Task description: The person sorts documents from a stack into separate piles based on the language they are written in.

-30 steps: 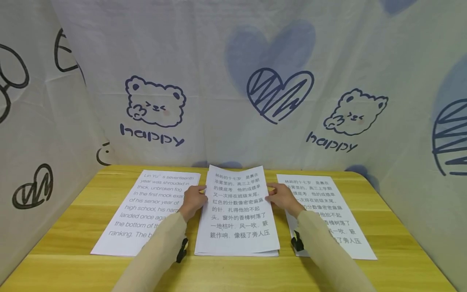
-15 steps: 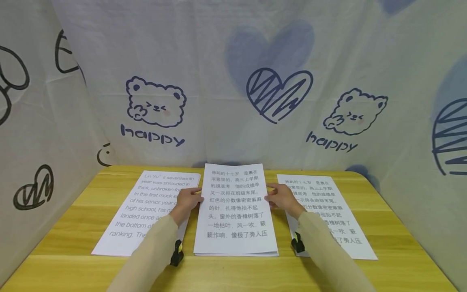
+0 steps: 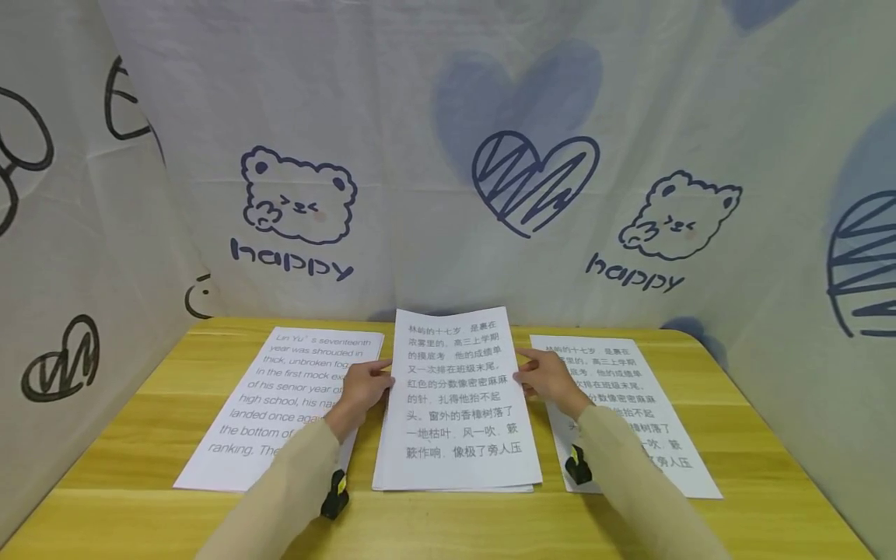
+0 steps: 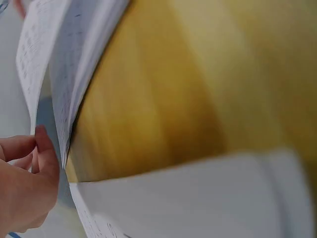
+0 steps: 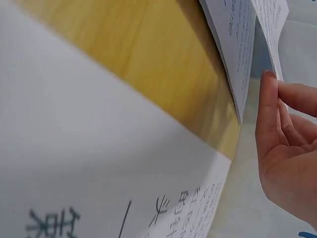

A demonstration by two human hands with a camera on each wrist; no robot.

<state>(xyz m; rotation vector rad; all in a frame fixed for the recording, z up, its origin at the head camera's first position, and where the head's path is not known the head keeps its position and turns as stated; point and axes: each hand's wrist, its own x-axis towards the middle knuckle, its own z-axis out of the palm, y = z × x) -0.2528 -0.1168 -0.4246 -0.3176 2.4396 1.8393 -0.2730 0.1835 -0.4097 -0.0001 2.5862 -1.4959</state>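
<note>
A white sheet of paper [image 3: 458, 393] printed with Chinese text is held raised over the middle stack of paper [image 5: 230, 47]. My left hand [image 3: 360, 393] pinches its left edge between thumb and fingers. At the opposite edge, my right hand [image 3: 553, 381] pinches the paper the same way. Both wrist views show a gap between the sheet and the stack, whose top page carries print. In the head view the sheet hides nearly all of that stack.
On the left of the wooden table [image 3: 434, 529] lies paper with English text [image 3: 238, 435], partly under the left forearm. Paper with Chinese text [image 3: 689, 482] lies on the right, partly under the right arm. A patterned curtain [image 3: 434, 257] hangs behind the table.
The sheet shifts left, then back right, and its upper edge now stands a little higher. My left hand moves left and slightly back; the right hand ends slightly farther right. Both keep their hold.
</note>
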